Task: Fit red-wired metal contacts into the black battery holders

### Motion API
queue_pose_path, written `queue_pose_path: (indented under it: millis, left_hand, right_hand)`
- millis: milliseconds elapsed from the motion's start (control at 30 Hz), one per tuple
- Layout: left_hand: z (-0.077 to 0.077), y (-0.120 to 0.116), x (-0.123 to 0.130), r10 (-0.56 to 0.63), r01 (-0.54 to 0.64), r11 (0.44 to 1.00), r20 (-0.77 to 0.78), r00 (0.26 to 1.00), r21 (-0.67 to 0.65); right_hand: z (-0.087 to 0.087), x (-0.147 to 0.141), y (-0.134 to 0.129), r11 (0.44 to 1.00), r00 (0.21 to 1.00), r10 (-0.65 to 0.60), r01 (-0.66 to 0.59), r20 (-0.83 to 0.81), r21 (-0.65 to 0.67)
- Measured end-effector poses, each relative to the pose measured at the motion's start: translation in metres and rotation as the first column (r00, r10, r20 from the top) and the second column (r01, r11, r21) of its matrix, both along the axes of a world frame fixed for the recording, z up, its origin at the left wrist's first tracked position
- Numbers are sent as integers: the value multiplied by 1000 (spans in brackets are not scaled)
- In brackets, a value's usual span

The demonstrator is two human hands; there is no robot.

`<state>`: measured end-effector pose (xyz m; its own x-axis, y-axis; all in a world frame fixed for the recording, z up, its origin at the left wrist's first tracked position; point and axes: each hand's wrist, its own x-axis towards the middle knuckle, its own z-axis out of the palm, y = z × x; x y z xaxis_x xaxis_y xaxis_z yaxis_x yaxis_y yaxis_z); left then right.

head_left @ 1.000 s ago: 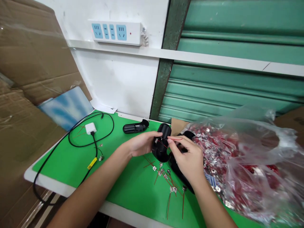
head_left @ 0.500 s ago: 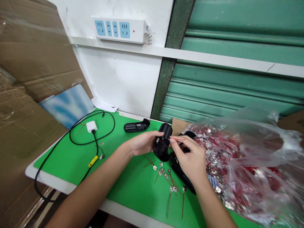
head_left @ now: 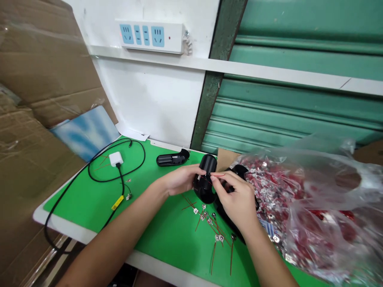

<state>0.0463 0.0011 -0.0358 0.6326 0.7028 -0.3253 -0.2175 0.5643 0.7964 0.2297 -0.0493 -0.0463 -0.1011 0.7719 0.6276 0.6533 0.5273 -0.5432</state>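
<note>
Left fingers grip black shell near worktop's back edge, maybe to keep it still. Metal discs lie nearer front edge, likely for easy reach. Right fingers pinch red wire at shell, maybe for tiny moves. Clear bag sits at right end.

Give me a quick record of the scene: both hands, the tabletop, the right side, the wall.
Left hand: grips a curved black casing
Right hand: pinches a thin red wire at the casing
Under right hand: black part, partly hidden
Green tabletop: wired metal discs, another black casing, white adapter
Right side: clear plastic bag, red and silver parts inside
Wall: white power strip
</note>
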Motion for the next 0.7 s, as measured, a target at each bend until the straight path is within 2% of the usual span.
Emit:
queue_pose_path:
  millis: [100, 233, 333, 467, 700]
  left_hand:
    - [1, -4, 5, 80, -77, 990, -19, 997, 116]
    - [1, -8, 12, 190, -163, 925, -44, 981, 344]
    - [0, -11, 14, 165, -131, 900, -48, 985, 415]
    - [-1, -15, 16, 139, -102, 878, -46, 989, 467]
    - [0, -16, 12, 176, -23, 767, -176, 969, 641]
  right_hand:
    - [0, -1, 0, 999, 999, 31, -32, -15, -9]
    - [2, -1, -1, 1000, 997, 8, -8, -78, 3]
    - [2, -1, -1, 1000, 990, -25, 23, -142, -21]
    - [-4, -2, -2, 988, 973, 35, -67, -227, -136]
    - [-4, -2, -5, 961, 940, 63, -148, -337, -232]
